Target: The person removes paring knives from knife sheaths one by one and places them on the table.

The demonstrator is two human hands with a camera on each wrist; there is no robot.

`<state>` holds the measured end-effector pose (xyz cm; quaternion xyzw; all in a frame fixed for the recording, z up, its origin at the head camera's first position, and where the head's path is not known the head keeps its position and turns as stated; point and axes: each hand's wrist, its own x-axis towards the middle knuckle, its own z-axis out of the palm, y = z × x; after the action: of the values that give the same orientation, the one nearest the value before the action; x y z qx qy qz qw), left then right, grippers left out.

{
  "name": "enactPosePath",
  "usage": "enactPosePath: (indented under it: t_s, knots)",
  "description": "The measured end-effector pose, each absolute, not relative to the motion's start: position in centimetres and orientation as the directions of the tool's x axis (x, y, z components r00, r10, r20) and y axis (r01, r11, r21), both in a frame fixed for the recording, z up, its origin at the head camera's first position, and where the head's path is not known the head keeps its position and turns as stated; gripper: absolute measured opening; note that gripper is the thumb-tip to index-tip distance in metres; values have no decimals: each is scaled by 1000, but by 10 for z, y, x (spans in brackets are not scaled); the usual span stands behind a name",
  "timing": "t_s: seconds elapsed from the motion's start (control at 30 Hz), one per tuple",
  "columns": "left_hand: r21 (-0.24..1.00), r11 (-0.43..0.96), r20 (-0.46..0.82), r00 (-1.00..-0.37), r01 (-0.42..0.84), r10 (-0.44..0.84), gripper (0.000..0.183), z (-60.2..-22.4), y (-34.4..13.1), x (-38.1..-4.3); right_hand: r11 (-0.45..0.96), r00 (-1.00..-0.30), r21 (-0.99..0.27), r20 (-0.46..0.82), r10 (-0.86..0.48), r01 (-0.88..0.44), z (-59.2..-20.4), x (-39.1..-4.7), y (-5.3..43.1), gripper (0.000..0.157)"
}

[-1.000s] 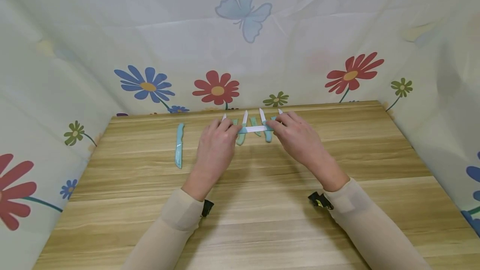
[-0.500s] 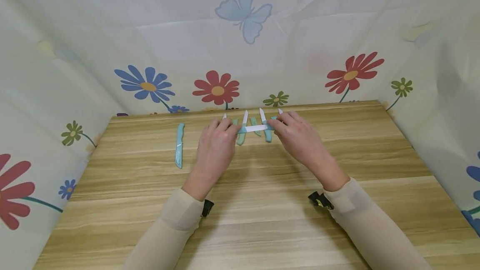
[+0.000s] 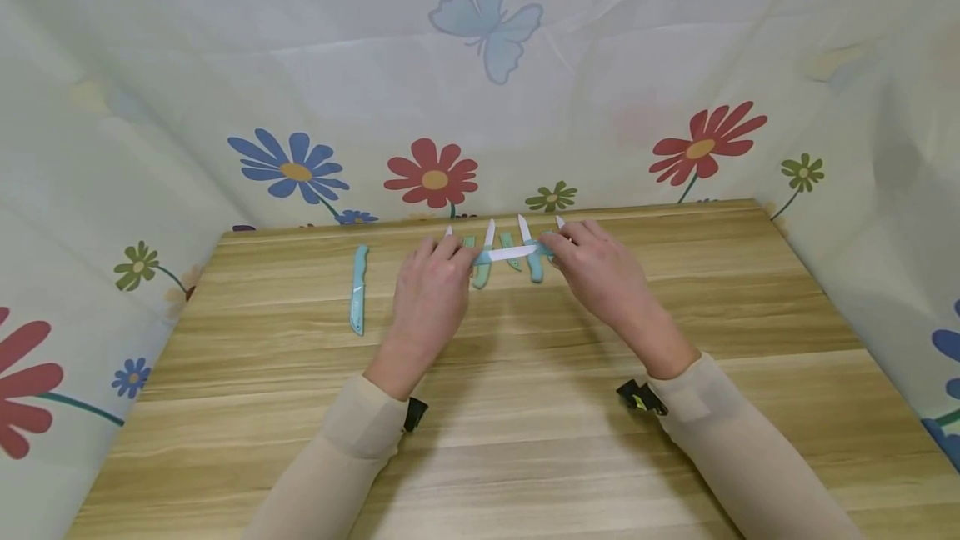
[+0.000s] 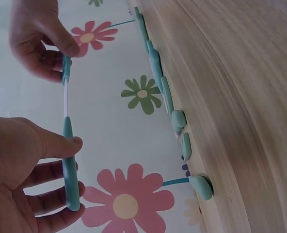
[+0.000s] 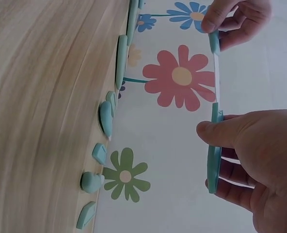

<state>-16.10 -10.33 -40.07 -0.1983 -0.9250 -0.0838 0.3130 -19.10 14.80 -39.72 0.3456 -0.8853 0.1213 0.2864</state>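
Observation:
A small knife with a white blade (image 3: pixel 512 253) is held level above the far part of the table. My left hand (image 3: pixel 435 286) pinches its teal handle (image 4: pixel 70 167) between thumb and fingers. My right hand (image 3: pixel 603 277) grips a teal blade sheath (image 5: pixel 214 155), its mouth at the blade's tip. Most of the blade is bare between the hands. Beneath and beyond them lie a green-handled knife (image 3: pixel 482 275), a blue-handled knife (image 3: pixel 536 267) and a green sheath (image 3: pixel 511 252). Other blade tips show past my fingers, their handles hidden in the head view.
A sheathed light-blue knife (image 3: pixel 358 290) lies apart on the left of the wood-grain table (image 3: pixel 517 440). A white flower-printed curtain (image 3: pixel 337 48) rises along the table's back edge and both sides. A black device (image 3: pixel 640 397) is strapped at my right wrist.
The right hand has shifted slightly right and up with the sheath. The knife has tilted a little, and its pointed tip now shows at the sheath's mouth. The things on the table stay put.

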Motion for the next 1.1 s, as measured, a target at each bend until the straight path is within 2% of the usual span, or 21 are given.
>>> enactPosePath:
  t_s: [0.73,1.1]
  knots:
    - [65,926,592,-761,371,264,17,-406,-102,-160,800,-695,-61,537,-478,-597,-394,-187,162,39]
    - [53,932,577,-772,360,266,18,-406,-96,-158,825,-742,-84,496,-452,-558,-396,-183,175,32]
